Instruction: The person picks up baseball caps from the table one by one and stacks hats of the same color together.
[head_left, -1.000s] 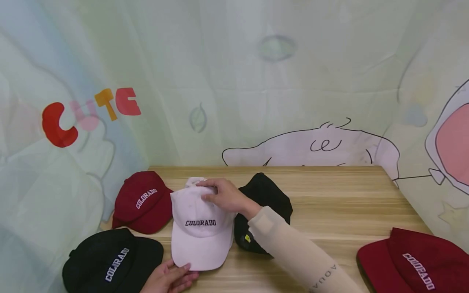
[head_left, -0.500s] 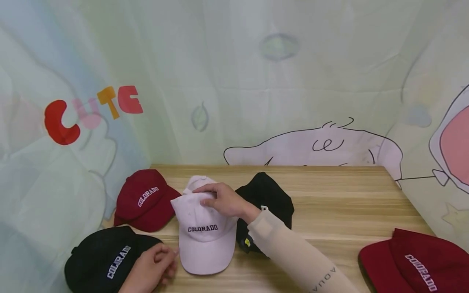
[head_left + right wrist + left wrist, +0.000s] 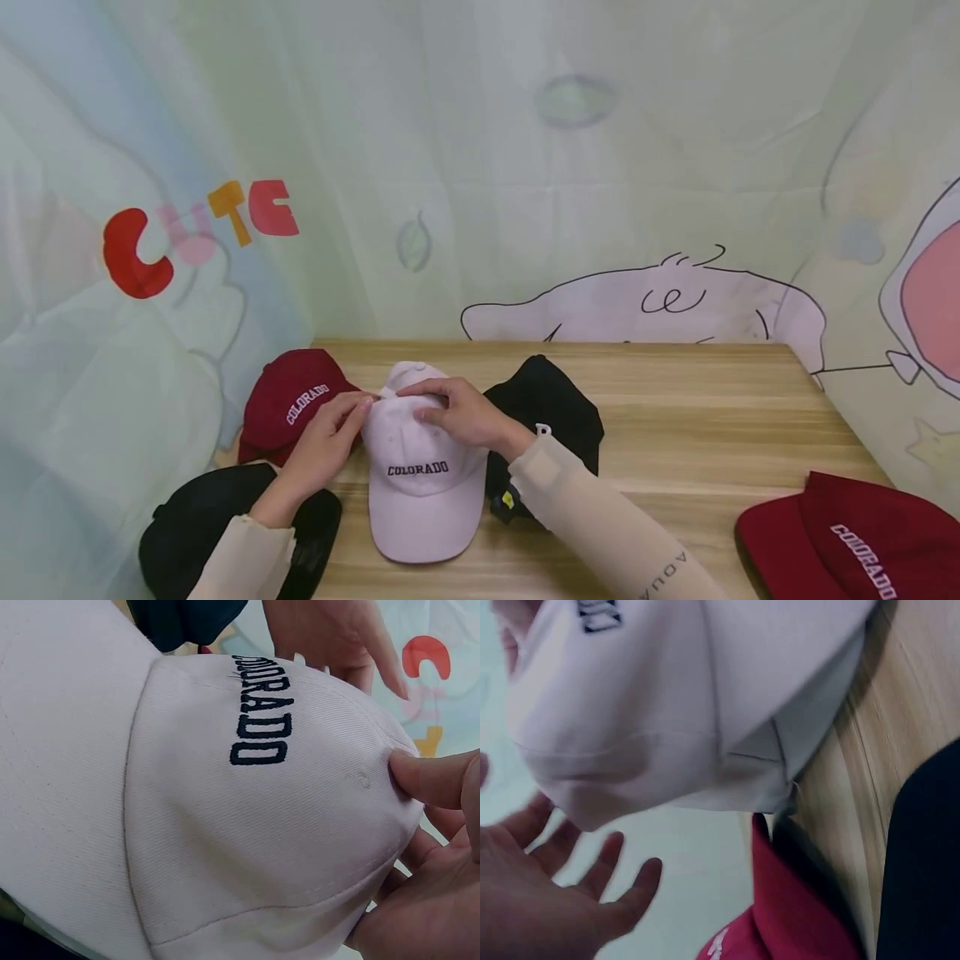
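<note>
A white baseball cap (image 3: pixel 417 492) lettered COLORADO sits at the centre-left of the table, brim toward me. More white cap fabric (image 3: pixel 412 372) shows behind its crown, and a second white layer (image 3: pixel 832 712) lies beneath it in the left wrist view. My right hand (image 3: pixel 468 414) grips the crown, thumb on the front and fingers behind, clear in the right wrist view. At the crown's upper left is my left hand (image 3: pixel 322 442), its fingers (image 3: pixel 641 889) loosely spread beside the fabric. Whether its fingertips touch the cap is hard to tell.
Left of the white cap lie a dark red cap (image 3: pixel 277 400) and a black cap (image 3: pixel 198 521). Another black cap (image 3: pixel 555 404) is partly hidden by my right forearm. One more dark red cap (image 3: pixel 855 533) lies at the table's (image 3: pixel 675 433) right front.
My left hand has left the white cap's brim and moved up to the crown's left side. The right hand still holds the crown; the cap has shifted slightly right and toward me.
</note>
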Motion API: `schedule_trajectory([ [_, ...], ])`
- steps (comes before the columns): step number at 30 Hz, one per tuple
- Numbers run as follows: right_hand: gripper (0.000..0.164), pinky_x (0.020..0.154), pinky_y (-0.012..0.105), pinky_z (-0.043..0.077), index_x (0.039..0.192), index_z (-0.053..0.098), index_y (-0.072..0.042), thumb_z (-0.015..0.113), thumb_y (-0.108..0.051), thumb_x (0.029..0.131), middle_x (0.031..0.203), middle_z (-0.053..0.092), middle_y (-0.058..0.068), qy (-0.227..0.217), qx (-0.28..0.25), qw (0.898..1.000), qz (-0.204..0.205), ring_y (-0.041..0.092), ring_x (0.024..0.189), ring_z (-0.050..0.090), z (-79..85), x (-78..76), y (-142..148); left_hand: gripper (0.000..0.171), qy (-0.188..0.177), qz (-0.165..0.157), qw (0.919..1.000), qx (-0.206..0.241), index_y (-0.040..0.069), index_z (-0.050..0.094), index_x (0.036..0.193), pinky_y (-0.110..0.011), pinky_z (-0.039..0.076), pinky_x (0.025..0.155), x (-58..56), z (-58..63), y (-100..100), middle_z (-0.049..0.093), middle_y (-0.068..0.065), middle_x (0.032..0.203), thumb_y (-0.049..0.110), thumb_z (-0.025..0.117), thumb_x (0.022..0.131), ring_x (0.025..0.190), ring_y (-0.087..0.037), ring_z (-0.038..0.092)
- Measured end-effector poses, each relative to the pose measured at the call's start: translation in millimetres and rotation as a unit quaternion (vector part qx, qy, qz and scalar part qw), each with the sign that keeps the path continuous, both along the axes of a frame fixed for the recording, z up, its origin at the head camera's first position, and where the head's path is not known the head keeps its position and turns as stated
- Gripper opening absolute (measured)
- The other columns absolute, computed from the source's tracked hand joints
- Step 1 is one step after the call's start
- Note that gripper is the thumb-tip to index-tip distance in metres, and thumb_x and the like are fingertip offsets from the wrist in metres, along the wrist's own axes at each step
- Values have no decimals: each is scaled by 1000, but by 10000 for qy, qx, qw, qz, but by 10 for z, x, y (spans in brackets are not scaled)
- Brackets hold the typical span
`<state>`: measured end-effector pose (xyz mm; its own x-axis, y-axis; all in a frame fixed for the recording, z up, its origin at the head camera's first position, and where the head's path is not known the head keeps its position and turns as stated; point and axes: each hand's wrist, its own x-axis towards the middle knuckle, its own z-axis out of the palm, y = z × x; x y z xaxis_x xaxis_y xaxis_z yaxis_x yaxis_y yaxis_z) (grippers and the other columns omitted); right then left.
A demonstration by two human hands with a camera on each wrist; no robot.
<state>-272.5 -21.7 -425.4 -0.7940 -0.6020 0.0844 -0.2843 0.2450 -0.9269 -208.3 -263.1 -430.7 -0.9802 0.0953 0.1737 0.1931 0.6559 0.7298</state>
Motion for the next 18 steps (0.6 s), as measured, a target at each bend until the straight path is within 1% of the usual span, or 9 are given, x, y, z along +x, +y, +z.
schedule_trajectory([
  [3,34,101,35,53,128,73,-25,66,-8,100,147,61,1,-28,26,10000,-90,16,130,54,6,17,14,44,-40,4,9999,-116,10,67,132,-59,50,106,-94,-43,-36,66,-14,130,42,47,110,120,-31,57],
  [5,34,102,37,52,128,73,-26,66,-9,100,148,60,1,-35,14,9999,-153,16,132,53,10,22,30,40,-53,16,9998,-207,12,68,126,-55,52,104,-139,-68,-60,68,-12,128,43,50,109,116,-28,59],
  [8,33,105,40,51,128,73,-26,67,-9,100,148,60,2,-37,-42,9998,-200,17,135,52,-1,23,52,30,32,-100,9997,-203,17,69,119,-41,56,99,-189,-111,-87,70,-7,125,41,56,107,111,-23,62],
  [11,32,105,39,51,129,73,-24,67,-11,100,146,62,2,13,-50,9997,-247,16,134,54,-25,16,79,20,208,-257,9994,-88,19,67,114,-27,55,92,-212,-162,-95,71,-4,121,36,59,106,106,-19,62],
  [13,31,101,36,52,129,73,-23,68,-13,100,142,65,1,77,-23,9993,-354,15,126,57,-47,6,103,16,374,-296,9989,-11,19,65,112,-21,54,89,-226,-193,-93,71,-5,119,33,59,106,105,-19,62],
  [15,30,96,33,53,129,73,-22,69,-14,100,137,68,0,135,0,9988,-481,13,115,60,-62,-2,133,14,558,-293,9980,-1,18,63,109,-18,50,91,-237,-210,-86,72,-6,122,31,58,107,110,-22,65],
  [17,30,90,30,52,128,74,-22,69,-15,100,131,70,-1,185,-3,9982,-566,12,105,60,-84,-16,163,13,724,-257,9970,-1,17,62,106,-17,48,95,-249,-214,-76,72,-8,126,29,58,107,116,-26,66],
  [18,29,87,29,52,128,74,-22,69,-15,99,129,71,-1,192,-11,9981,-589,12,100,59,-94,-22,179,13,814,-231,9964,-30,17,62,106,-18,48,96,-253,-212,-71,73,-9,126,29,58,107,117,-27,67],
])
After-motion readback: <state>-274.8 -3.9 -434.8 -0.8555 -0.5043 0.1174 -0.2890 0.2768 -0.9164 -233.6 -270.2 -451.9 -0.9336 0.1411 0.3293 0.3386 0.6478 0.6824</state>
